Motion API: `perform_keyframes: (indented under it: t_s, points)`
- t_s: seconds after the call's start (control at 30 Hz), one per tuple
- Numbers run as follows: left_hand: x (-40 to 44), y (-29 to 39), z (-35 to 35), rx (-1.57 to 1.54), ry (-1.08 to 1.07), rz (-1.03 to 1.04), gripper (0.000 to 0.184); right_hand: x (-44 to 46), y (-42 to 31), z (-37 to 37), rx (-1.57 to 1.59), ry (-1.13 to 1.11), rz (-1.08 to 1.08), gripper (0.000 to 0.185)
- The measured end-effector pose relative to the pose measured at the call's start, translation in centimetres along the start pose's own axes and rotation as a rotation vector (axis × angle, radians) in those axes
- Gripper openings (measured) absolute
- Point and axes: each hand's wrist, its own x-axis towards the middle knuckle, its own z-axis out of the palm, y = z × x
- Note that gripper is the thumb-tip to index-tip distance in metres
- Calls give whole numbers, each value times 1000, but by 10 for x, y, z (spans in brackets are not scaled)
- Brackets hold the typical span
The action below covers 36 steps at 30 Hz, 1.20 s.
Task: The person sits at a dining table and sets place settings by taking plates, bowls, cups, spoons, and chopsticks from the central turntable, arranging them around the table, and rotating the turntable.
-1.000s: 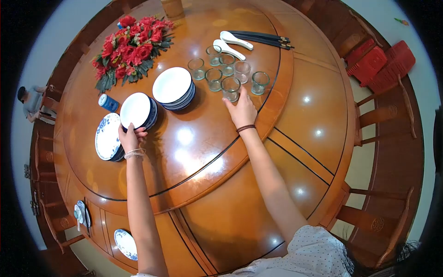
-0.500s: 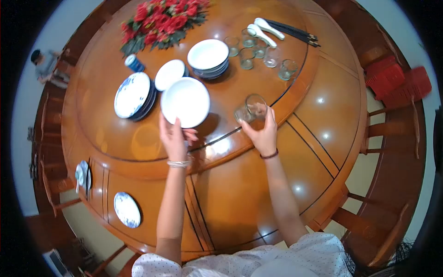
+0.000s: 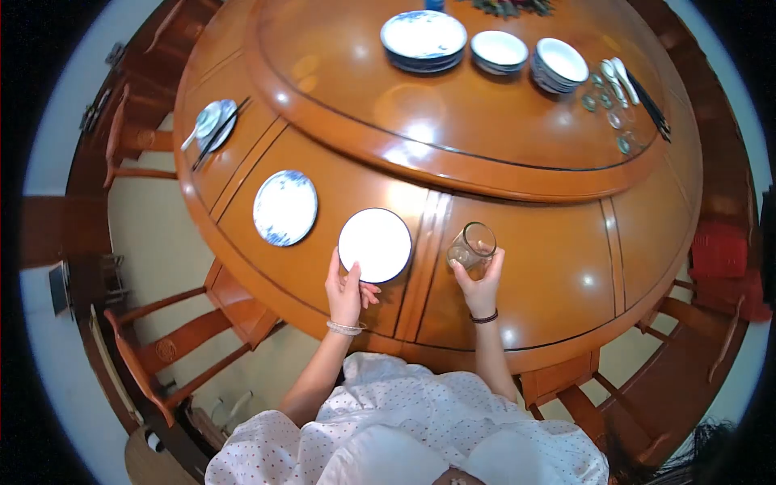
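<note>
My left hand (image 3: 347,295) grips a white bowl (image 3: 375,245) by its lower edge, thumb over the rim, above the table's outer ring. To the right, my right hand (image 3: 481,284) is closed round a clear glass (image 3: 473,245), which tilts a little. Just left of the bowl lies a blue-patterned plate (image 3: 285,208) on the table (image 3: 533,267). Farther left, another plate (image 3: 224,133) bears a small bowl (image 3: 207,122), a white spoon and black chopsticks (image 3: 217,139).
On the raised turntable (image 3: 347,97) stand stacked plates (image 3: 423,39), two bowl stacks (image 3: 499,50) (image 3: 560,65), several glasses (image 3: 615,119), white spoons (image 3: 621,81) and black chopsticks (image 3: 653,113). Wooden chairs (image 3: 174,347) surround the table. Red stools (image 3: 719,250) stand at the right.
Both hands have drawn back from the turntable to the near table edge, carrying a bowl and a glass taken from there. The view has turned left and down.
</note>
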Motion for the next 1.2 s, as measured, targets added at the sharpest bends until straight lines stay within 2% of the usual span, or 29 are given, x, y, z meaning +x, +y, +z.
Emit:
perform_keyframes:
  t_s: [0.07,0.17,0.3,0.37,0.43,0.7,0.97,1.2]
  points:
    - [-1,-1,-40,5,51,36,53,-6,1,19,-216,-143,-105,48]
    - [14,8,-85,-27,209,76,53,-13,-20,62,-229,-242,-77,49]
    - [60,11,-127,-99,247,241,48,-21,-38,124,-452,-366,-89,53]
    - [83,13,-142,-82,227,180,49,-21,-37,158,-453,-391,-146,54]
    - [100,13,-150,-82,194,138,52,-21,-43,188,-500,-419,-266,55]
    - [137,11,-172,-137,71,84,58,-15,-68,280,-622,-443,-288,52]
    - [153,12,-187,-153,26,87,56,5,-54,332,-921,-456,-455,53]
    - [152,19,-195,-184,-23,63,54,13,-52,363,-1113,-552,-460,52]
